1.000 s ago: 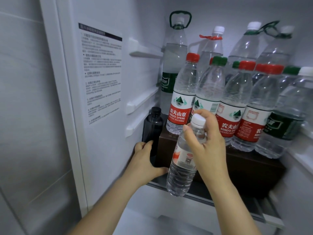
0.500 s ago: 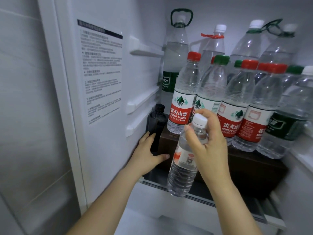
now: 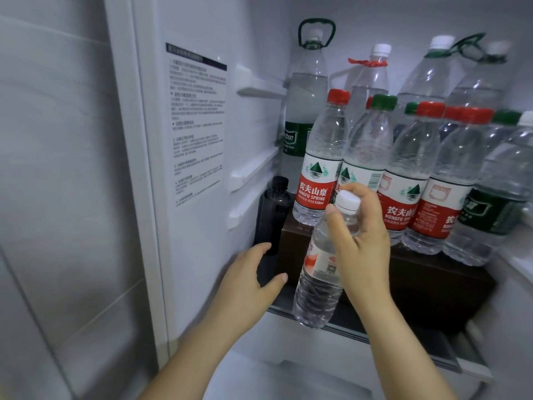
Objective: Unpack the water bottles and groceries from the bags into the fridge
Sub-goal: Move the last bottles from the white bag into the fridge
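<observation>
My right hand (image 3: 359,246) grips a clear water bottle with a white cap (image 3: 317,287) by its neck, holding it tilted in front of the fridge shelf. My left hand (image 3: 251,280) is spread just in front of a black bottle (image 3: 271,215) that stands at the shelf's left end against the fridge wall; fingers relaxed, apart from the bottle. Several red-capped and green-capped water bottles (image 3: 317,160) stand on a dark brown box (image 3: 432,278) inside the fridge.
Tall bottles with carry handles (image 3: 305,90) fill the back of the shelf. The fridge's left inner wall carries a printed label (image 3: 197,125) and white shelf rails (image 3: 253,168). A white drawer front (image 3: 317,345) lies below the shelf.
My left hand has let go of the black bottle and drawn back toward me. The right hand with its bottle has stayed about where it was.
</observation>
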`<state>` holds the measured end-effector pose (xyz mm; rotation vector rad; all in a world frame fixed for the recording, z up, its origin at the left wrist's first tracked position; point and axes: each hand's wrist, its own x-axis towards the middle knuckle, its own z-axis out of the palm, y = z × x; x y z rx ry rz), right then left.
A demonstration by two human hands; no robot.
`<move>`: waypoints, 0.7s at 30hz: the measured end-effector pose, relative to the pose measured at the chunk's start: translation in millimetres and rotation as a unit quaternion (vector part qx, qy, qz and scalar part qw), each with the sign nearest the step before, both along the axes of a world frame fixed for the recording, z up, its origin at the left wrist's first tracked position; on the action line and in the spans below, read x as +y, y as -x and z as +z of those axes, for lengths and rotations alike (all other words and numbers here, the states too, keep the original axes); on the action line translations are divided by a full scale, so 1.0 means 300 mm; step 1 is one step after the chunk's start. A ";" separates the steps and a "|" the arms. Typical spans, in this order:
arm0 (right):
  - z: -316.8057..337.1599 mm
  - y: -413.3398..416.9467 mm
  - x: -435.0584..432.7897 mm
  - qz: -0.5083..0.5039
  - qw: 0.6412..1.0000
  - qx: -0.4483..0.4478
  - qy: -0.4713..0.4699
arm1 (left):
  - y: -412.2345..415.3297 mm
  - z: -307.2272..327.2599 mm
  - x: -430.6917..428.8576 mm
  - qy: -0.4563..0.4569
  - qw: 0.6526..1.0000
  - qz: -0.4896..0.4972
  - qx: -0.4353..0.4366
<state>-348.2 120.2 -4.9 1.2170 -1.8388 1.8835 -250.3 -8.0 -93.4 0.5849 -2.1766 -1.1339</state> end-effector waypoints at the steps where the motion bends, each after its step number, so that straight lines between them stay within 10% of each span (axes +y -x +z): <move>1: 0.000 -0.005 -0.005 0.005 1.000 -0.005 0.008 | -0.012 -0.003 0.007 0.005 1.000 0.001 0.002; 21: 0.038 0.036 0.002 0.104 0.983 -0.010 -0.151 | -0.028 -0.004 0.058 -0.015 0.999 -0.018 0.031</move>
